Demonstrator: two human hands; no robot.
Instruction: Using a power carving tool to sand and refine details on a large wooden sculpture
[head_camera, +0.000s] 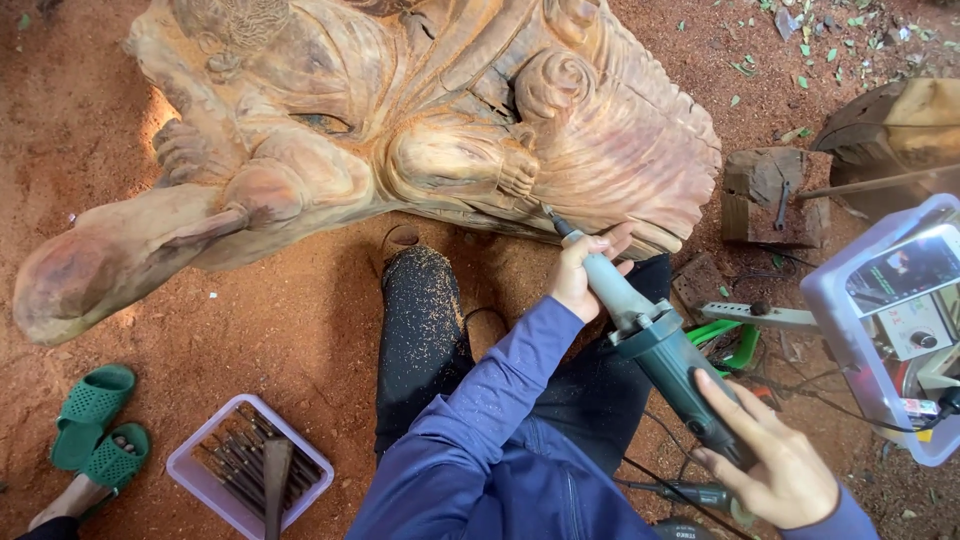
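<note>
I hold a die grinder (655, 345) in both hands, and its long axis runs on a slant from lower right, near my body, up to the upper left. Its thin bit points up and left, with the tip at the lower edge of the large wooden carving (400, 150), just below a carved foot. I cannot tell whether the tip touches the wood or sits just off it.

My left hand (580, 275) is closed around the pale grey neck of the tool, close behind the bit, fingers wrapped over the top. My right hand (775, 465) grips the dark green rear body, fingers laid along it and the thumb underneath; the tail end of the tool is hidden under this palm.

The carving lies on its side on red, dusty ground (300, 340), and its top is cut off by the upper edge of the view. My blue sleeves (500, 420) cover both arms. My knee in dark trousers (425, 320), speckled with sawdust, rises between me and the carving.

To my left, a lilac basket (195, 475) holds a bundle of chisels, their ends hard to tell apart. Further left are green sandals (95, 415), one with another person's foot in it, mostly cut off. To my right is a clear plastic box (850, 340) with devices inside, partly out of view, and a wood block (775, 195) with a tool lying on it.
</note>
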